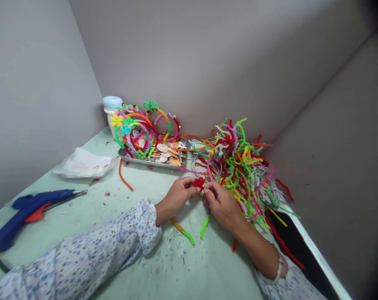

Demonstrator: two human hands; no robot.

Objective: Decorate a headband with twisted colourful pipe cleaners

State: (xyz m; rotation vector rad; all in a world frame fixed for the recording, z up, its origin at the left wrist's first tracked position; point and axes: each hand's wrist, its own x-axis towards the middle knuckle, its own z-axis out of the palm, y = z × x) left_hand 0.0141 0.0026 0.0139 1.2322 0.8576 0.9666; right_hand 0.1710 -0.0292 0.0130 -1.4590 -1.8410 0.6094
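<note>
My left hand (177, 196) pinches a small red pipe-cleaner flower (199, 182) between thumb and fingertips. Just to its right, my right hand (222, 205) is closed too, its fingertips meeting at the flower's lower right side. Below the hands two wrapped ends of a pipe-cleaner headband show, one an orange and green end (183, 231), the other a purple and green end (205, 226). Its upper part is hidden behind my fingers, so how it joins the flower cannot be seen.
A big heap of coloured pipe cleaners (239, 166) lies at the right beside a black flat object (298, 243). Behind, a metal tray (151, 163) carries decorated headbands (139, 129) and shell-like pieces. A white jar (112, 110), plastic bag (84, 163) and blue glue gun (36, 206) stand or lie left.
</note>
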